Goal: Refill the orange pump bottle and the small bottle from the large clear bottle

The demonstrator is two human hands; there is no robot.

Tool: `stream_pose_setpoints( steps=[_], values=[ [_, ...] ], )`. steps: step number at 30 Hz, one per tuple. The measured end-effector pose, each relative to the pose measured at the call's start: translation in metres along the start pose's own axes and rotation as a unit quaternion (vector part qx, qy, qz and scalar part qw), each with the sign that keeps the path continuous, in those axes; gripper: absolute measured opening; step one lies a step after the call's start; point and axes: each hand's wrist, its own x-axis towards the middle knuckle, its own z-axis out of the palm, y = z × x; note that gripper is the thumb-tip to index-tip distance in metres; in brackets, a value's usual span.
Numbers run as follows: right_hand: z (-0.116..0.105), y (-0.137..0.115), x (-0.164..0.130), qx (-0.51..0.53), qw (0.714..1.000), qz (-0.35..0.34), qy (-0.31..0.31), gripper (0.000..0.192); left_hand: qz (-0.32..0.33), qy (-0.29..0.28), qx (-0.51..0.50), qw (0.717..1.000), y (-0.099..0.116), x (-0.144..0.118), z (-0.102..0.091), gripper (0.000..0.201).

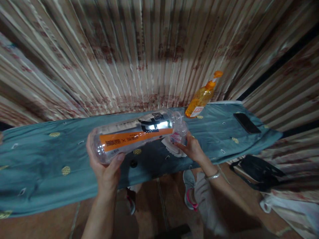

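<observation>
My left hand (106, 166) is wrapped round the base of a large clear plastic bottle (134, 134) with an orange and silver label. The bottle lies nearly level above the table, its neck pointing right. At its neck end, my right hand (190, 146) is closed on a small clear plastic bottle (183, 129) with pink print. The two bottles overlap there, and I cannot tell whether their mouths touch. Below my right fingers is a white curved piece (171, 148) whose kind I cannot make out. A small dark round cap-like thing (134, 163) lies under the large bottle.
An orange pump bottle (200, 99) stands at the back edge of the cloth-covered table (45, 152). A black phone (246, 122) lies at the right end. Patterned curtains (119, 59) hang behind. On the floor to the right is a black bag (259, 171).
</observation>
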Motion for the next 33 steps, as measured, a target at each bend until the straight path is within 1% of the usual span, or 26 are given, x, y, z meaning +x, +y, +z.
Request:
stream_pose_setpoints(
  steps=[3,10,15,19,22,26,29,33],
  values=[
    [0.000,0.000,0.000,0.005,1.000,0.004,0.000,0.047,-0.011,0.016,-0.021,1.000,0.002,0.000,0.001,0.096],
    [0.002,0.000,-0.001,0.007,1.000,0.009,0.012,0.047,-0.009,0.012,-0.003,1.000,0.000,0.001,0.002,0.102],
    [0.003,0.005,-0.002,0.012,1.000,0.003,0.015,0.050,-0.023,0.026,-0.003,0.999,-0.002,-0.001,0.001,0.106],
    [0.004,0.015,-0.003,0.023,0.999,-0.010,0.025,0.062,-0.019,0.019,0.013,1.000,-0.006,-0.005,-0.001,0.104],
    [0.007,0.022,-0.003,0.024,0.999,-0.019,0.030,0.074,0.000,0.010,0.044,0.999,-0.010,-0.007,-0.002,0.107],
    [0.010,0.022,-0.004,0.024,0.999,-0.021,0.032,0.081,0.001,0.004,0.052,0.999,-0.013,-0.007,-0.004,0.107],
    [0.010,0.018,-0.003,0.027,0.999,-0.025,0.032,0.078,-0.018,0.021,0.029,0.999,-0.011,-0.006,-0.006,0.103],
    [0.008,0.014,-0.002,0.031,0.999,-0.031,0.028,0.063,-0.028,0.052,0.001,0.998,-0.006,-0.005,-0.005,0.102]
  ],
)
